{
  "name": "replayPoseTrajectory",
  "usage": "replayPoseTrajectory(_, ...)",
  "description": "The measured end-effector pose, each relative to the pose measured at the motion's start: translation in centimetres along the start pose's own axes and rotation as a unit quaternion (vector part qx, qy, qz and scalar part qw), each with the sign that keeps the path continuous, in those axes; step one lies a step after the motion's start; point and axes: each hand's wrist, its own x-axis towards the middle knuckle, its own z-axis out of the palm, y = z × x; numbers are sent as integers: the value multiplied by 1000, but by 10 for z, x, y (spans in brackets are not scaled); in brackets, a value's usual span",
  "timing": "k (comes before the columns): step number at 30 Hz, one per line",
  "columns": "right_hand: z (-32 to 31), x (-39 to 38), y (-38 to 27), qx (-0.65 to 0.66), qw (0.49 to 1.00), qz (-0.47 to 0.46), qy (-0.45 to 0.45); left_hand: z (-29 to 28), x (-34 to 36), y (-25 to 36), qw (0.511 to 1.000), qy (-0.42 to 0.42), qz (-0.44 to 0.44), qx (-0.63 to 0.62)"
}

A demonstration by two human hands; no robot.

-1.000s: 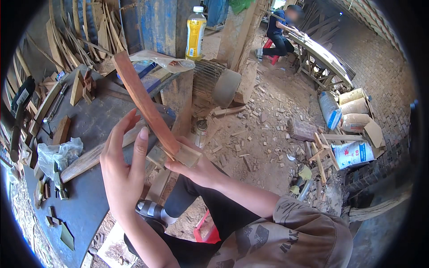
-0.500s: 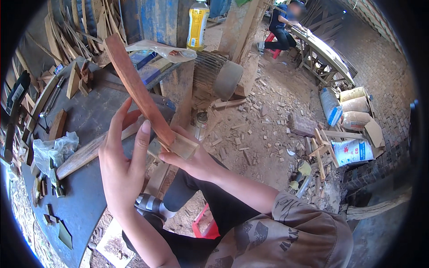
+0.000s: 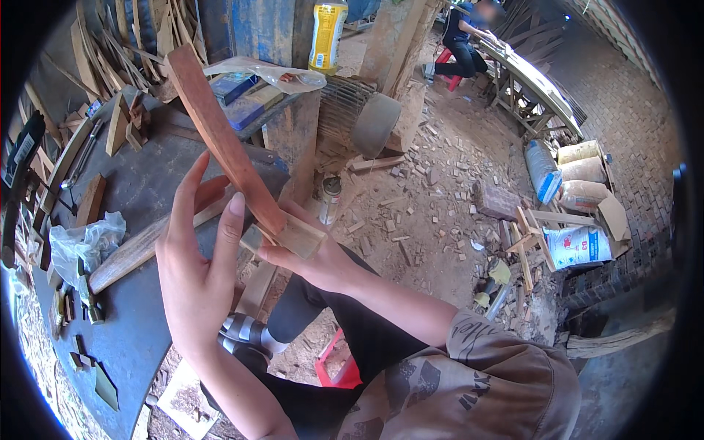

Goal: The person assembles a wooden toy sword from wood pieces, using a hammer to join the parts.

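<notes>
Reddish-brown wooden slat (image 3: pixel 224 143), long, narrow, pale at its squared lower end, slanting from frame centre to upper left above the dark bench (image 3: pixel 147 198); right hand (image 3: pixel 312 253) grips its lower end, left hand (image 3: pixel 194 268) open flat alongside.

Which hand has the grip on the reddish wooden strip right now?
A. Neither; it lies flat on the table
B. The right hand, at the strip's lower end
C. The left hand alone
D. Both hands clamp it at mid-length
B. The right hand closes round the lower end of the reddish wooden strip, which slants up and away, while the left hand stands open-palmed beside it.
</notes>
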Motion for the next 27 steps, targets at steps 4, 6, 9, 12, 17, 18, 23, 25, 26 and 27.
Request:
replayPoseTrajectory(4, -1, 0, -4, 5, 1000, 4, -8, 1, 0, -1, 1000, -3, 0, -5)
replayPoseTrajectory(6, 0, -1, -6, 15, 1000, 4, -16, 2, 0, -1, 1000, -4, -1, -7)
replayPoseTrajectory(9, -1, -2, -3, 6, 1000, -3, -15, 2, 0, 0, 1000, -8, -2, -5)
replayPoseTrajectory(12, -2, -2, -1, 9, 1000, -5, -20, 3, 0, 1, 1000, -12, -5, -4)
replayPoseTrajectory(17, -5, -4, -1, 11, 1000, 0, -25, 3, 0, 0, 1000, -17, -6, -2)
replayPoseTrajectory(18, -5, -4, -1, 9, 1000, -2, -26, 3, 0, 1, 1000, -16, -5, -2)
replayPoseTrajectory(23, -2, -6, 1, 29, 999, 11, -23, 2, 0, 1, 1000, -23, -12, -4)
replayPoseTrajectory(25, -3, -6, -2, 37, 999, 6, -17, 2, 1, 3, 1000, -18, -5, 2)
replayPoseTrajectory(26, -4, -6, -3, 35, 999, 14, -21, 2, 1, 3, 1000, -18, -5, 10)
replayPoseTrajectory(27, -4, -6, -4, 33, 999, 22, -26, 2, 0, 3, 1000, -19, -6, 11)
